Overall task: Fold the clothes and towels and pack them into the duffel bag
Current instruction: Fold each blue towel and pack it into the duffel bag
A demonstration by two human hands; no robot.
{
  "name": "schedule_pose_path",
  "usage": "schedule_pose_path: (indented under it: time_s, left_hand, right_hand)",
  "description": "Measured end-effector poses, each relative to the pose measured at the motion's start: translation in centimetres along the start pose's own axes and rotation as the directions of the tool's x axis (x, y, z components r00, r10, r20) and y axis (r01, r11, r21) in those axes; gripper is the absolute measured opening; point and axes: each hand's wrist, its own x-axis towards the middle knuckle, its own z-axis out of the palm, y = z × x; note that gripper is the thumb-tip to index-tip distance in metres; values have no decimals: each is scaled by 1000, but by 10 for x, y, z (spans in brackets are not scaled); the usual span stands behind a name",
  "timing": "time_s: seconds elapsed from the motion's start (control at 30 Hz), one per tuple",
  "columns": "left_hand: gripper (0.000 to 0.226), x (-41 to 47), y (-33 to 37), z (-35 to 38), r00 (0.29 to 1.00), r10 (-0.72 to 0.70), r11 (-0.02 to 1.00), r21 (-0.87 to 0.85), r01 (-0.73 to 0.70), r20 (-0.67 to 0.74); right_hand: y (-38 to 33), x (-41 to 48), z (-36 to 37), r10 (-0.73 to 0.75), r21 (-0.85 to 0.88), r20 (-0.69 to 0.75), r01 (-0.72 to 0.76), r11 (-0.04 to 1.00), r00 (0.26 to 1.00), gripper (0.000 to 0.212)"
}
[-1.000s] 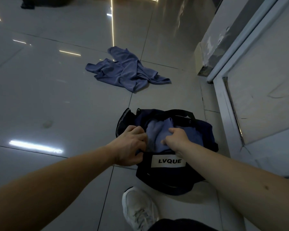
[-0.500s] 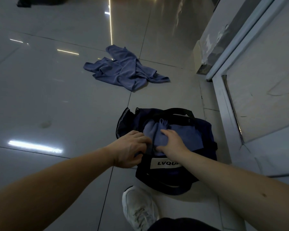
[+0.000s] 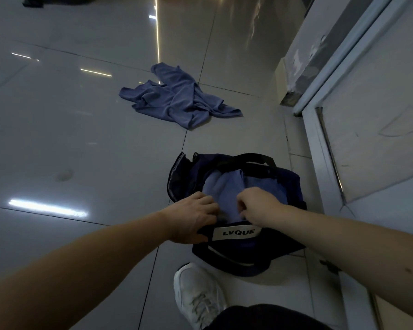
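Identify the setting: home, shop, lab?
Probably an indoor hallway or room by a doorway: glossy tiled floor mirroring ceiling strip lights, white door frame at right, duffel bag with blue cloth sitting on it.

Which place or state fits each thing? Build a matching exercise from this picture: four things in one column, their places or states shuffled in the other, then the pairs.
Column A
1. duffel bag
2. far blue cloth
3. near blue cloth
4. white shoe

Column B
a. inside the bag's opening
b. crumpled on the tiles, apart from the bag
c. on the floor near the picture's bottom edge
d. open, with a white LVQUE label

Pairs: 1-d, 2-b, 3-a, 4-c
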Motion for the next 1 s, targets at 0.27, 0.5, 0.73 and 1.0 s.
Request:
schedule_pose_path:
  time_s: [0.27, 0.5, 0.73, 1.0]
  left_hand:
    - [23, 20, 20, -6, 979, -140, 963, -210, 170, 149]
    - [23, 15, 26, -14, 950, -129, 955, -223, 197, 284]
    - [26, 5, 7, -5, 999, -6, 991, -133, 10, 38]
    - [33, -5, -24, -10, 996, -44, 998, 39, 41, 77]
  right_hand:
    - [6, 11, -12, -82, -89, 118, 93, 992, 990, 11]
    - [0, 18, 16, -78, -167, 220, 117, 979, 972, 12]
    - [0, 9, -5, -157, -250, 249, 220, 943, 956, 12]
    - [-10, 32, -3, -283, -194, 71, 291, 937, 957, 79]
